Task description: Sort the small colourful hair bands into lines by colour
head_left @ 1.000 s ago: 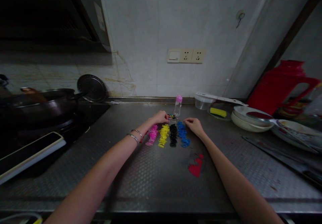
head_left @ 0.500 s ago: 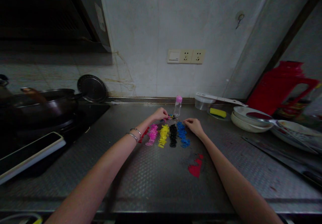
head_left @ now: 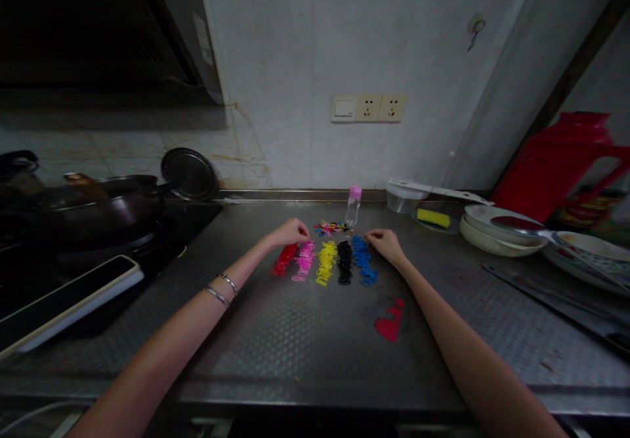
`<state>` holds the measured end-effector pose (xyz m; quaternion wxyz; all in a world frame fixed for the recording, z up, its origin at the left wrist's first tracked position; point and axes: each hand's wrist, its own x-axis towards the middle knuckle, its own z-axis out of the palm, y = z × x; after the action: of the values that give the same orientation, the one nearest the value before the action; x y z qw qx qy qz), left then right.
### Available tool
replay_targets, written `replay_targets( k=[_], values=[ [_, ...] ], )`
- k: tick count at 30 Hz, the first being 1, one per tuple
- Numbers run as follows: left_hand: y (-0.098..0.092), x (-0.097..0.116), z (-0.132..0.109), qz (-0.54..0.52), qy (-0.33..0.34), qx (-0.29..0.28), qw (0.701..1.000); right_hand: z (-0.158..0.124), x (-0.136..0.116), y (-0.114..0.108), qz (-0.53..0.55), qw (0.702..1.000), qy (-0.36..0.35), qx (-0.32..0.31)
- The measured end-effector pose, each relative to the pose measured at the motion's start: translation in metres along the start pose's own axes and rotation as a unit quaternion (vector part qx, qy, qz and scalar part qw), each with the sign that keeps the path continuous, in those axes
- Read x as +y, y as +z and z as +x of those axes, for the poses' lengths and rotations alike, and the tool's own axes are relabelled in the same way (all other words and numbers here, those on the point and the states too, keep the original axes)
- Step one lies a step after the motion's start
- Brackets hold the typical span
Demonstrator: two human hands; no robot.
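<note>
Small coloured loops, perhaps rubber bands, lie in separate rows: red (head_left: pixel 284 260), pink (head_left: pixel 305 260), yellow (head_left: pixel 325 263), black (head_left: pixel 345 263) and blue (head_left: pixel 364 262). A mixed pile (head_left: pixel 331 228) of them sits behind the rows. My left hand (head_left: pixel 291 232) is closed in a pinch at the far end of the pink row, above the red one. My right hand (head_left: pixel 388 245) pinches its fingers together beside the far end of the blue row. Whatever either pinch holds is too small to make out. A clear bottle with a pink cap (head_left: pixel 353 207) stands behind the black and blue rows.
A torn red patch (head_left: pixel 390 321) marks the metal counter. To the right are a clear tub (head_left: pixel 401 200), a yellow sponge (head_left: pixel 433 218), stacked bowls (head_left: pixel 497 238), a knife (head_left: pixel 546 299) and a red thermos (head_left: pixel 551 162). A pan (head_left: pixel 113 208) is at the left.
My left hand has moved left and nearer, from the mixed pile to the far end of the pink row. My right hand stays by the blue row. The view has shifted slightly.
</note>
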<state>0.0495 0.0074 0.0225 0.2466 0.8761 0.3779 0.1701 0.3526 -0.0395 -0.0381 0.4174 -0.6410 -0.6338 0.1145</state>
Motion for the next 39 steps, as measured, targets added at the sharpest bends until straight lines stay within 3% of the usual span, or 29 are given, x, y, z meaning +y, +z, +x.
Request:
replay_targets(
  k=[7, 12, 18, 22, 30, 39],
  values=[
    [0.001, -0.004, -0.01, -0.033, -0.023, 0.025, 0.999, 0.002, 0.006, 0.001, 0.007, 1.0, -0.004, 0.001],
    [-0.011, -0.027, -0.009, -0.075, -0.056, 0.125, 0.988, 0.002, 0.004, -0.002, 0.037, 0.999, 0.01, 0.002],
    [-0.01, -0.058, -0.015, -0.146, -0.136, 0.217, 0.955, 0.002, -0.016, -0.002, -0.002, 0.999, -0.036, -0.005],
    [-0.006, -0.065, -0.022, -0.18, -0.199, 0.221, 0.938, 0.008, -0.036, 0.01, -0.049, 0.995, -0.075, -0.049],
    [-0.003, -0.066, -0.024, -0.181, -0.203, 0.229, 0.935, 0.025, -0.077, 0.042, -0.123, 0.978, -0.117, -0.117],
    [-0.001, -0.065, -0.025, -0.182, -0.199, 0.222, 0.937, 0.025, -0.085, 0.064, -0.183, 0.969, -0.095, -0.136]
  ],
)
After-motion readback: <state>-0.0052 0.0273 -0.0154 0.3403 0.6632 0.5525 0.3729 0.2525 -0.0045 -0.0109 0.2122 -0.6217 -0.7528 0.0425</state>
